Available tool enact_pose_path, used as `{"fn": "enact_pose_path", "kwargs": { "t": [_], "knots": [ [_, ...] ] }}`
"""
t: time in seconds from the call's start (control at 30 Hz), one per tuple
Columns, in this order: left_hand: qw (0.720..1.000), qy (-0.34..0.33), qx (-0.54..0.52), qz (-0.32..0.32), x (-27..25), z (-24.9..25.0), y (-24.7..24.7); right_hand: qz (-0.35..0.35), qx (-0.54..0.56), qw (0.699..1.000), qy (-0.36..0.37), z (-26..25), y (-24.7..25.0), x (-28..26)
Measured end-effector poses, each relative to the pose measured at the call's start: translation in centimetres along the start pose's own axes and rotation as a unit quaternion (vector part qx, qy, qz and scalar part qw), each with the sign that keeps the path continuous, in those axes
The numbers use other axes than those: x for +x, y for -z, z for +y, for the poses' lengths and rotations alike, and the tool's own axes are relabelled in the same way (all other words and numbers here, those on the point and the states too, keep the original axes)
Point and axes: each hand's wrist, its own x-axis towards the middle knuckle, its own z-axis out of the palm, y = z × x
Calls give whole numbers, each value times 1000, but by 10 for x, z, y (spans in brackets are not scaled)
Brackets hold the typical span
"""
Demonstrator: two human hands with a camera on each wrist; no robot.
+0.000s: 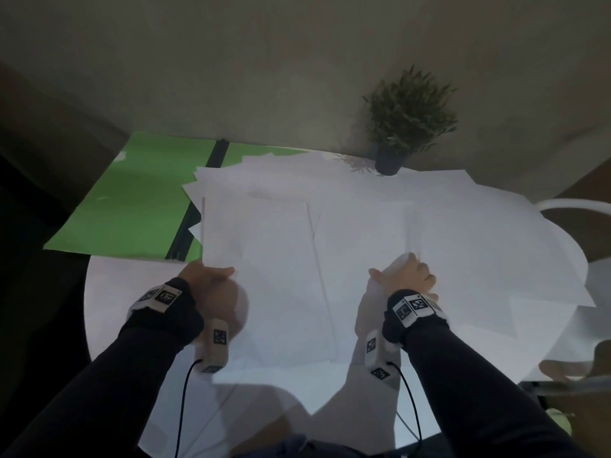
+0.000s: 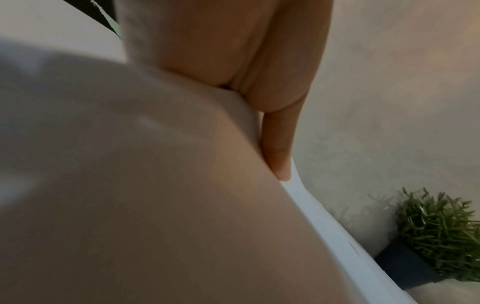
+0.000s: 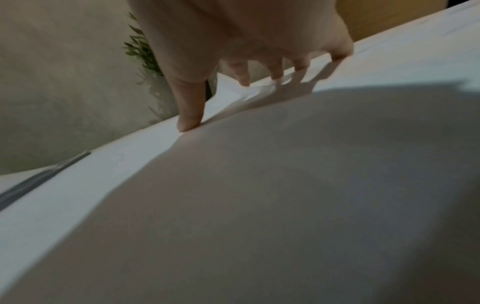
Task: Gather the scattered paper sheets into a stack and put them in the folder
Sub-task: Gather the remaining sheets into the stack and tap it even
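From above, your left hand point(image 1: 211, 280) and right hand point(image 1: 405, 276) each pinch paper sheets point(image 1: 274, 259) over the bench point(image 1: 109, 299), beside the green folder point(image 1: 132, 200). Left wrist: thumb flat on paper. Right wrist: fingers point(image 3: 189, 115) curled over an edge. Slide both bunches together gently.

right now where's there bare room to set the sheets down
Bare table shows at the near left, bordered by the green folder and the left hand. The folder's left leaf is also free. The centre and right are crowded with paper sheets; the plant takes the far edge.
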Motion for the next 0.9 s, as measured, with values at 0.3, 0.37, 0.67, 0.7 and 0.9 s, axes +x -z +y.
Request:
{"fn": "enact_pose_path", "kwargs": {
  "t": [0.3, 0.37, 0.67, 0.7, 0.9],
  "knots": [
    [1000, -17, 0, -15, 1, -1, 1, -96, 88, 991, 4, 4, 47, 25],
    [1000, -26, 0, -18, -5, 2, -2, -116, 36, 992, 34, 1, 50, 21],
    [999, -43, -3, -29, -4, 0, -3, 57, 135, 955, 256, -48, 103, -25],
    [998, -44, -3, -32, -4, -1, -4, 76, 153, 943, 286, -57, 117, -32],
    [995, -48, -44, -73, -8, -2, -10, -49, 519, 786, 332, -85, 186, -59]
  ]
}}
